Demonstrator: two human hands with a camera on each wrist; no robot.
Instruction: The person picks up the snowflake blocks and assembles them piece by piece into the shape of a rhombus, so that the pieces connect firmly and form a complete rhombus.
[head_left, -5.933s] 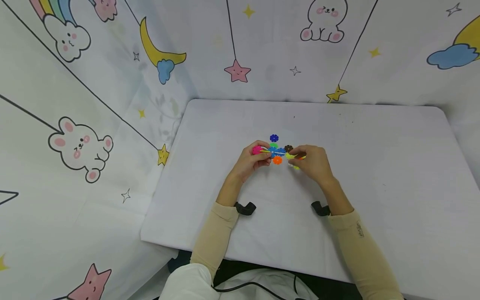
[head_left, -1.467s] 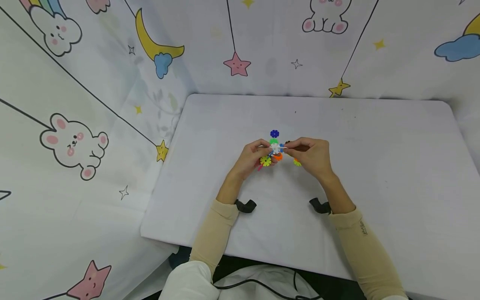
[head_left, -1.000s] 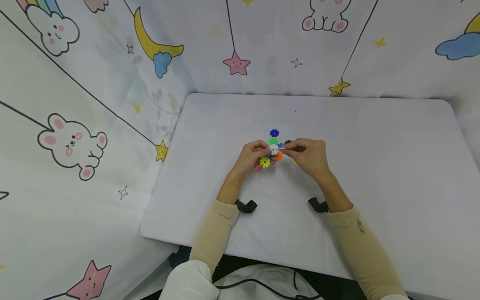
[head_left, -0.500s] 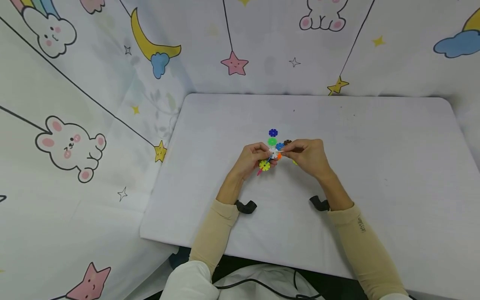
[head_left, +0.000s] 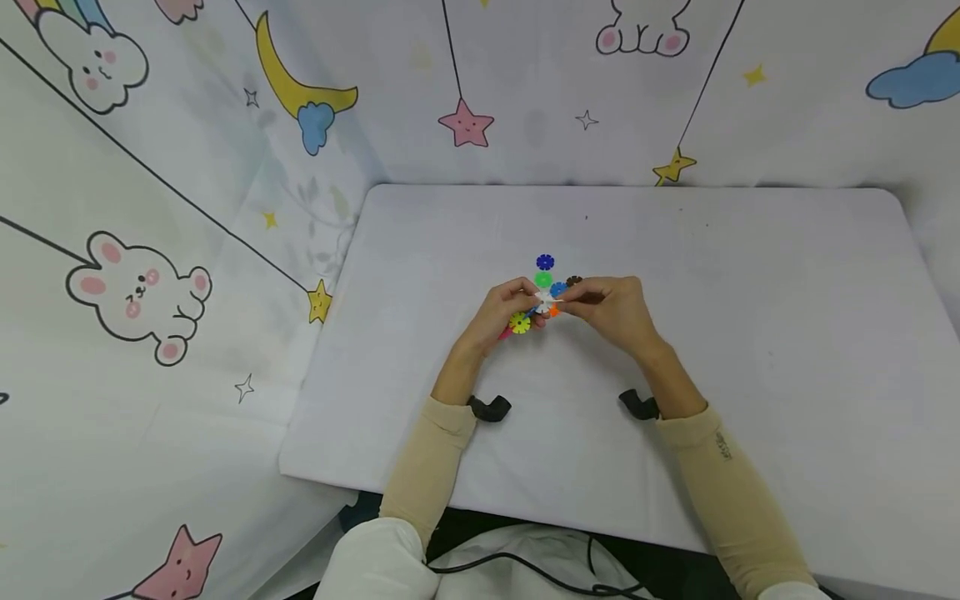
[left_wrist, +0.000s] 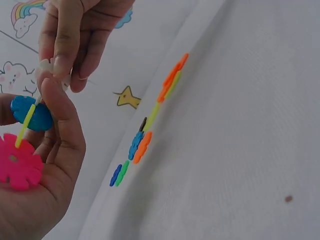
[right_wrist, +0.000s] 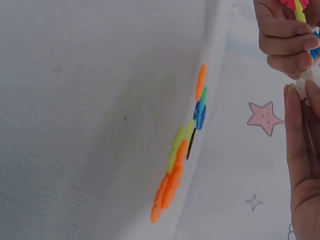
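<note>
My left hand (head_left: 504, 310) holds a short chain of notched plastic snowflake discs above the table. In the left wrist view, a pink disc (left_wrist: 22, 167) joins an edge-on yellow disc (left_wrist: 25, 127), which meets a blue disc (left_wrist: 40, 119) between the left fingers. My right hand (head_left: 618, 308) pinches a white disc (right_wrist: 302, 86) between thumb and fingers, right at the left fingertips. The head view shows a white disc (head_left: 544, 302) facing up between both hands, with a thin white edge reaching to the right fingers. The hands partly hide how the white pieces join.
Loose discs lie on the white table (head_left: 750, 350) just beyond the hands: dark blue (head_left: 545, 262), green (head_left: 543, 280), blue (head_left: 558, 289), brown (head_left: 573, 282) and orange (head_left: 554, 311). Yellow and orange discs (right_wrist: 172, 185) show in the right wrist view. A patterned cloth (head_left: 525, 92) stands behind.
Earlier my right hand was among the loose discs on the right; now it pinches a white disc at the left hand's chain. Lately the chain's yellow end has tilted, then swung left.
</note>
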